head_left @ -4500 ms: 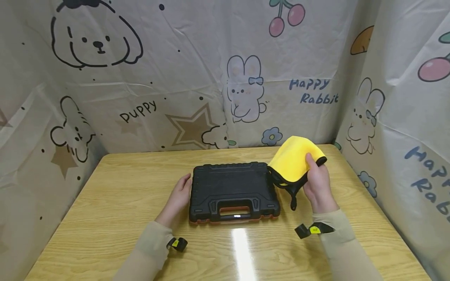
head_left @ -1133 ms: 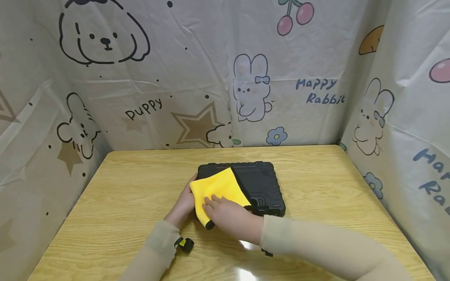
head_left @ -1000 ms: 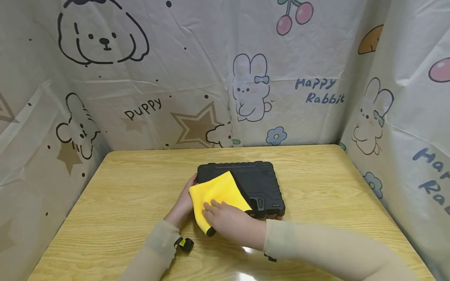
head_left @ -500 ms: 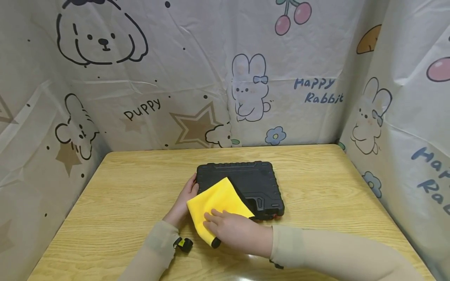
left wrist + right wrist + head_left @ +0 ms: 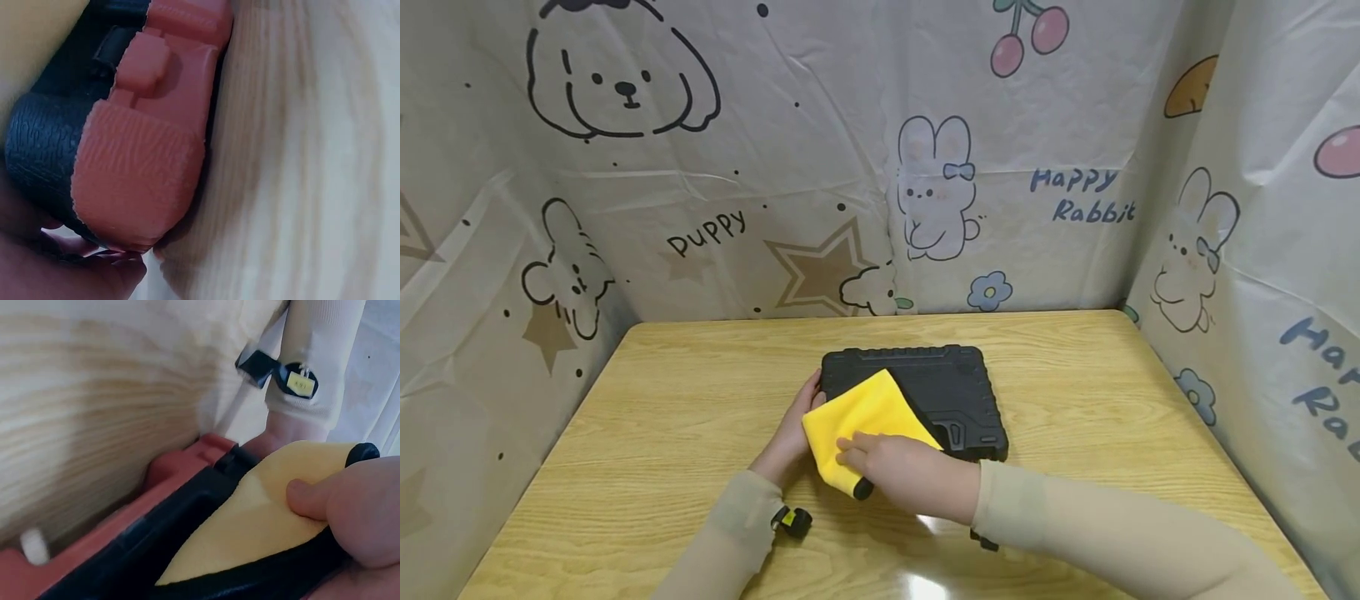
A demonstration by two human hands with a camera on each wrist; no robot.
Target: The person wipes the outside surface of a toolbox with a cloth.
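A black plastic carrying case (image 5: 940, 392) with a red-orange lower half (image 5: 137, 169) lies flat on the table. My left hand (image 5: 790, 433) holds the case at its left side; in the left wrist view, fingers (image 5: 100, 275) curl around a corner. Over the case's left front part lies a yellow cloth (image 5: 872, 408) with black edging, part of it hanging past the front. My right hand (image 5: 913, 471) rests on this cloth with extended fingers, pressing it down. It covers the case's handle area. In the right wrist view, one digit (image 5: 303, 497) lies on the yellow side.
The wooden table (image 5: 700, 400) extends around the case on all sides. Behind it and along both sides hangs a printed curtain (image 5: 790, 167) with cartoon animals. Small black devices, such as the left wrist camera (image 5: 793, 522), are strapped over the sleeves.
My right hand has carried the cloth from right of the case onto its left front. Within the last second the cloth slid towards the front edge, then slightly back. The left hand keeps its place.
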